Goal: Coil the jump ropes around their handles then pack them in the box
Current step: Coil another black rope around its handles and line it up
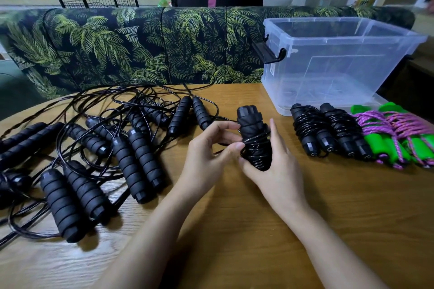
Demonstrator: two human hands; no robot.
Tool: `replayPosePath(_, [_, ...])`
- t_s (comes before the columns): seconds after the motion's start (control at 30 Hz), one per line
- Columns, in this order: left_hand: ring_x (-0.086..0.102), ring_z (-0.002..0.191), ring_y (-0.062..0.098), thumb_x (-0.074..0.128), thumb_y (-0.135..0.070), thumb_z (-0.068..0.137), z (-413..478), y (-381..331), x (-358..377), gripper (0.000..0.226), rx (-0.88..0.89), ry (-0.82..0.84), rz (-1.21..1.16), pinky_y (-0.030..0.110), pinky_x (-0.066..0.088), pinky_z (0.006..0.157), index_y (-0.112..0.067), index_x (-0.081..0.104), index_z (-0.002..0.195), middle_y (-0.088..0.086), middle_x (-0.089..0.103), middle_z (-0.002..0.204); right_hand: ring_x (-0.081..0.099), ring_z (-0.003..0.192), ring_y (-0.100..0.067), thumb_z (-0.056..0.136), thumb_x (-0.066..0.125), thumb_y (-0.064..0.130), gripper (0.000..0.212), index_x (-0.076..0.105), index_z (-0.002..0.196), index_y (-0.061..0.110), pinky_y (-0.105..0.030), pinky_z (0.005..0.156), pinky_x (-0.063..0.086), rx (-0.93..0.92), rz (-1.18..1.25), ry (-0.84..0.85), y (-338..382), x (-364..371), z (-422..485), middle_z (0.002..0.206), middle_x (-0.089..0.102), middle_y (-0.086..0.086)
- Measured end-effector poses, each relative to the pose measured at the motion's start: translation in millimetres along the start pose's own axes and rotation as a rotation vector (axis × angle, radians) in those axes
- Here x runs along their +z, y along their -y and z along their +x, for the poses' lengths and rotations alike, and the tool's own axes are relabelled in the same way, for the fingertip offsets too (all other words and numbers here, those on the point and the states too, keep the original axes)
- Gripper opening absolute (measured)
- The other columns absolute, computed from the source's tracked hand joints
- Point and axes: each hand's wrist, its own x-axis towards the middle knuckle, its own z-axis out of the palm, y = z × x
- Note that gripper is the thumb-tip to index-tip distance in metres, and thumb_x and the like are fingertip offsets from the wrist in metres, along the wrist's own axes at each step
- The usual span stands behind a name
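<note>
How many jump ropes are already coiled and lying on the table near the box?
4, in a row before the clear box: two black bundles, then two green-handled ones to their right. More may lie past the frame edge.

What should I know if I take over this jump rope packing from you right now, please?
Left hand pinches the cord of the half-coiled black jump rope; right hand holds its paired handles above the wooden table.
Done: two coiled black jump ropes and two coiled green-handled ropes lie in front of the clear plastic box.
Left: finish this coil, coil the tangled black ropes on the left, then pack everything; no ropes show in the box.
</note>
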Motion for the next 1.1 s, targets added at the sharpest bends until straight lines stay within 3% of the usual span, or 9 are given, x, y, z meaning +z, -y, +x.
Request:
replayPosePath(0.17, [0.061,0.088,0.005,0.066,-0.019,0.086,0,2,0,0.03,-0.004,0.007,0.034,0.021,0.047,0.086,-0.009,0.058,0.113,-0.012,0.065,0.091,0.046,0.118,0.006,0.074,0.084,0.029,0.092,0.035,0.151,0.02,-0.02,0.093,0.042,-0.02,0.195,-0.068,2,-1,1,0.14,0.048,0.011])
replayPosePath(0.27, [0.061,0.093,0.003,0.066,-0.02,0.086,1,3,-1,0.038,-0.046,0.004,-0.015,0.018,0.047,0.088,-0.008,0.056,0.121,-0.005,0.064,0.1,0.045,0.113,0.021,0.072,0.086,0.02,0.089,0.042,0.148,0.016,-0.006,0.093,0.037,-0.031,0.348,-0.054,2,0,1,0.128,0.054,0.02])
replayPosePath(0.37, [0.061,0.104,-0.002,0.066,-0.021,0.088,1,3,-2,0.045,-0.131,0.047,-0.078,0.017,0.046,0.092,-0.017,0.052,0.131,-0.009,0.066,0.112,0.052,0.115,0.011,0.067,0.081,0.029,0.086,0.046,0.145,0.023,-0.01,0.096,0.04,-0.011,0.501,-0.016,6,-2,0,0.126,0.061,0.017])
replayPosePath(0.5, [0.057,0.122,0.004,0.064,-0.027,0.091,1,3,-5,0.057,-0.21,0.13,-0.172,0.019,0.046,0.096,-0.01,0.047,0.142,-0.005,0.065,0.129,0.056,0.122,-0.003,0.069,0.079,0.031,0.069,0.05,0.132,0.032,-0.015,0.099,0.043,-0.027,0.643,0.043,6,-2,-3,0.125,0.064,0.009])
replayPosePath(0.67, [0.063,0.11,0.002,0.058,-0.025,0.088,1,-2,-7,0.054,-0.237,0.16,-0.276,0.016,0.047,0.09,-0.008,0.049,0.138,-0.009,0.072,0.114,0.053,0.124,-0.01,0.072,0.07,0.044,0.066,0.052,0.134,0.031,-0.023,0.103,0.043,-0.065,0.62,0.046,6,0,-3,0.131,0.054,0.014])
replayPosePath(0.83, [0.065,0.099,0.002,0.063,-0.027,0.081,1,-2,-4,0.055,-0.237,0.05,-0.326,0.017,0.049,0.084,-0.006,0.052,0.132,-0.008,0.073,0.101,0.045,0.132,-0.012,0.078,0.067,0.044,0.074,0.044,0.146,0.023,-0.028,0.107,0.041,-0.135,0.516,0.027,6,1,-5,0.135,0.048,0.013])
replayPosePath(1.0, [0.064,0.096,0.009,0.077,-0.032,0.076,0,2,2,0.045,-0.239,-0.063,-0.251,0.022,0.051,0.081,-0.02,0.057,0.115,0.0,0.069,0.101,0.04,0.131,0.008,0.073,0.079,0.03,0.086,0.037,0.149,0.03,-0.006,0.099,0.033,-0.169,0.375,0.055,2,10,-5,0.142,0.043,0.021])
replayPosePath(1.1, [0.065,0.093,0.013,0.08,-0.044,0.067,0,3,0,0.054,-0.228,-0.1,-0.195,0.034,0.053,0.086,-0.021,0.058,0.11,0.001,0.07,0.095,0.039,0.131,0.008,0.079,0.077,0.022,0.078,0.039,0.148,0.026,-0.007,0.102,0.033,-0.18,0.41,0.024,0,9,-2,0.141,0.041,0.02])
